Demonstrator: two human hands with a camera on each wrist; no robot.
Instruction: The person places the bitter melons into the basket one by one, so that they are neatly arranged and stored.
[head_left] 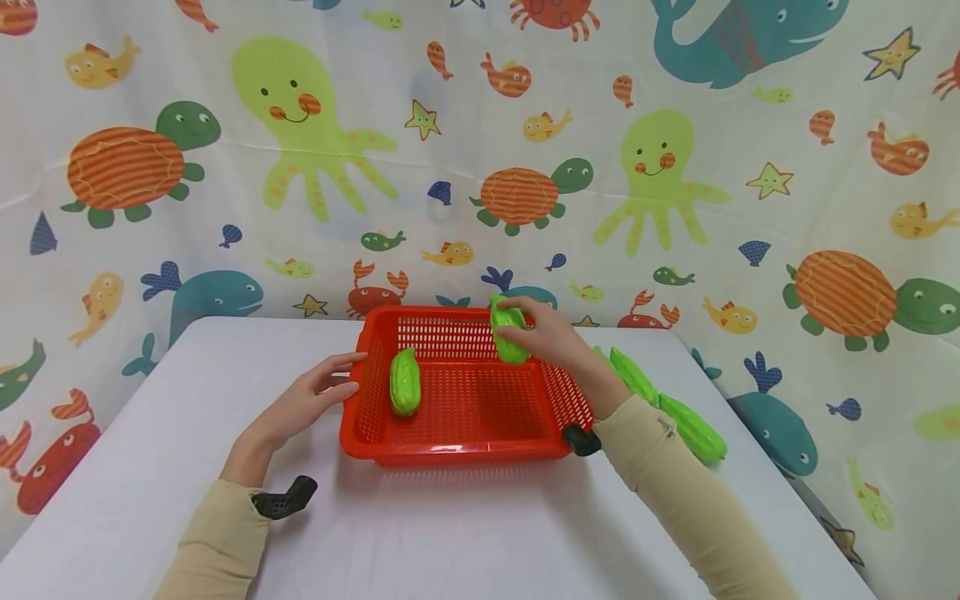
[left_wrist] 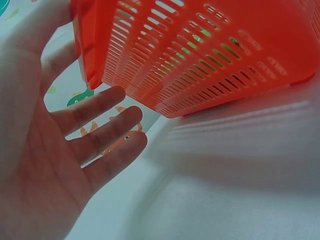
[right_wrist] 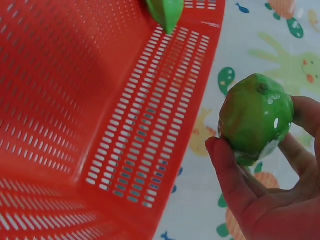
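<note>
My right hand [head_left: 542,333] pinches a bright green ridged gourd [head_left: 507,333] between thumb and fingers, over the far right part of a red plastic basket [head_left: 457,450]. In the right wrist view the gourd [right_wrist: 255,120] shows end-on, its stem stub facing the camera. Another green gourd [head_left: 405,382] lies inside the basket near its left wall. At the basket's left rim is my left hand [head_left: 303,400], its fingertips at the rim. The left wrist view shows several fingers [left_wrist: 107,145] of that hand loosely extended beside the slotted wall.
Right of the basket, more green gourds [head_left: 693,427] lie on the white table [head_left: 480,533], partly behind my right sleeve. A curtain [head_left: 465,150] printed with sea animals hangs behind the table and along its sides.
</note>
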